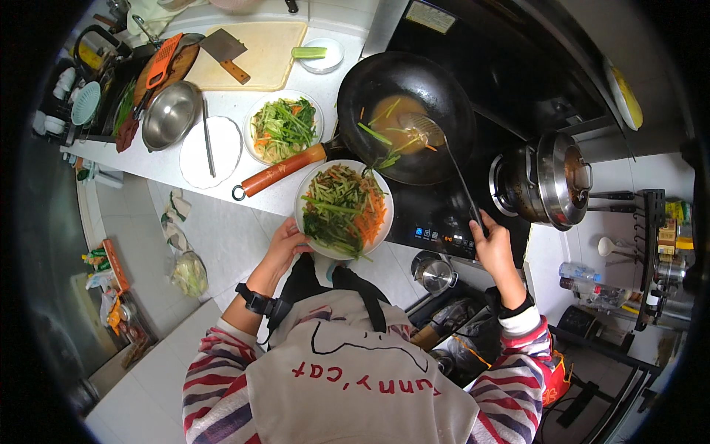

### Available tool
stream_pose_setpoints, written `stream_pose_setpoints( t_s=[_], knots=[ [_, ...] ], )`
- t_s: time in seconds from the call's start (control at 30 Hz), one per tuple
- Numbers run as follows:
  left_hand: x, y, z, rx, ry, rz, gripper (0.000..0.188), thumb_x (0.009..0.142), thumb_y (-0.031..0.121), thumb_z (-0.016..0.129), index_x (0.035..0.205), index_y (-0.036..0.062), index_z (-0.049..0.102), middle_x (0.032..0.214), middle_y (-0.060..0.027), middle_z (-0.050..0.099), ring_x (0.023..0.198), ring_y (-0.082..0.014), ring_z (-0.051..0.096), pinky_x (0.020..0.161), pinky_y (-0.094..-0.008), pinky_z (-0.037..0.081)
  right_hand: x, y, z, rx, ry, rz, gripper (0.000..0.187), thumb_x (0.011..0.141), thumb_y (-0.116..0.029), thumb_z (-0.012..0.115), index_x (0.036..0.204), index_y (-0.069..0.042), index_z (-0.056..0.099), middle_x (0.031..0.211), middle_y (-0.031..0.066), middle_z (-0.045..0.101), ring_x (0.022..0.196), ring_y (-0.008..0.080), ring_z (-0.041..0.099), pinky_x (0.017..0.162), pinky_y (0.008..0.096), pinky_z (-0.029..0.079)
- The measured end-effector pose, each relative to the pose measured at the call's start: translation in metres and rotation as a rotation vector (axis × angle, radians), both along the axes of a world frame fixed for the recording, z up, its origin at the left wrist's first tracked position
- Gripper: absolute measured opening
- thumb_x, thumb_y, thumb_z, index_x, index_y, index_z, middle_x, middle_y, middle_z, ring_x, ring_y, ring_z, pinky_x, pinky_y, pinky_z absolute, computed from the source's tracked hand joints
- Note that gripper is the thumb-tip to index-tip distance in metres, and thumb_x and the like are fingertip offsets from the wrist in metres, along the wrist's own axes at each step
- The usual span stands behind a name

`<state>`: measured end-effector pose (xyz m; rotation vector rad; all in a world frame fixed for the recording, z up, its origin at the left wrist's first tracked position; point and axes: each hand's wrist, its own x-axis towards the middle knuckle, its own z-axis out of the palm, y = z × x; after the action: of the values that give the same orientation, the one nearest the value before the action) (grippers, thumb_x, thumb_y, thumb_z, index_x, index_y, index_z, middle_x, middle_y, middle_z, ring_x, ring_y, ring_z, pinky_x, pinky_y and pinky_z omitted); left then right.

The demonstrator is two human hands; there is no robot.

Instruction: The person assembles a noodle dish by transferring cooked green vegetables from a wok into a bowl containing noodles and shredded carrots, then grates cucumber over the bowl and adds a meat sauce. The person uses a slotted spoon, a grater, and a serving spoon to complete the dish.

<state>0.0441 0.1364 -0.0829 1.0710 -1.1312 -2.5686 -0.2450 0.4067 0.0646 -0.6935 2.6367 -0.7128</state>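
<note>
My left hand (pixel 286 240) is closed on the near left rim of a white plate (pixel 299 209). Shredded green vegetables and carrot strips (pixel 340 203) are heaped on that plate, beside the wok's near edge. My right hand (pixel 494 244) grips the handle end of a skimmer (pixel 460 177) with a dark handle. The skimmer's perforated metal head rests in brownish liquid inside the black wok (pixel 366 85). Some green and orange strips lie in the liquid and on the wok's wall. The wok's orange-brown wooden handle (pixel 285 169) points left past the counter edge.
A second plate of shredded vegetables (pixel 285 129), a white plate (pixel 196 159) with chopsticks, and a steel bowl (pixel 170 118) stand left of the wok. Behind them lie a cutting board (pixel 277 52) and cleaver (pixel 223 50). A lidded steel pot (pixel 560 181) stands at the right.
</note>
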Motion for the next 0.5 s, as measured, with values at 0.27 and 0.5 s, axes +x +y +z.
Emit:
stream_pose_setpoints(
  t_s=[0.27, 0.5],
  knots=[
    [-0.009, 0.001, 0.006, -0.002, -0.007, -0.013, 0.040, 0.079, -0.004, 0.048, 0.118, 0.0017, 0.047, 0.103, -0.0112, 0.061, 0.089, -0.0195, 0.063, 0.071, -0.0303, 0.054, 0.024, -0.006, 0.055, 0.051, -0.347, 0.026, 0.038, 0.088, -0.015, 0.059, 0.118, 0.008, 0.054, 0.054, 0.0086, 0.056, 0.039, 0.0090, 0.050, 0.042, 0.0247, 0.041],
    [-0.010, 0.002, 0.011, 0.004, -0.008, 0.001, 0.039, 0.079, -0.004, 0.048, 0.117, 0.0025, 0.048, 0.103, -0.0109, 0.061, 0.088, -0.0188, 0.063, 0.071, -0.0300, 0.054, 0.037, 0.001, 0.090, 0.019, -0.552, -0.039, 0.037, 0.090, -0.013, 0.056, 0.124, 0.002, 0.052, 0.052, -0.0015, 0.048, 0.038, 0.0051, 0.042, 0.037, 0.0209, 0.035]
  ],
)
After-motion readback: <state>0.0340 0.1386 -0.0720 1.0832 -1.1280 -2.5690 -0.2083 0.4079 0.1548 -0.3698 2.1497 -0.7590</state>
